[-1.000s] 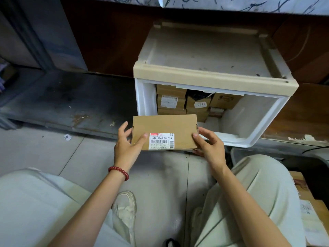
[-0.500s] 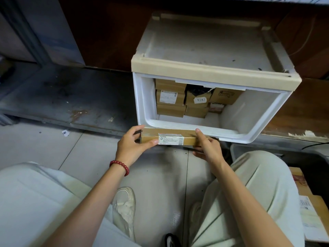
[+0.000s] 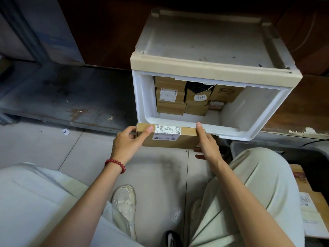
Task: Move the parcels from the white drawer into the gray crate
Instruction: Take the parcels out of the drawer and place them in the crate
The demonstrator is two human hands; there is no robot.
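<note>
Pale tiled floor (image 3: pixel 44 148) bears a paper scrap (image 3: pixel 65 131) and the gray crate (image 3: pixel 236 148).

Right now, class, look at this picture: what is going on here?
A crouching person grips a flat cardboard parcel by its ends with the left hand and right hand, just in front of the open white drawer. At its back other parcels sit stacked. The gray crate, at the right behind a knee, already holds labelled parcels.
</note>
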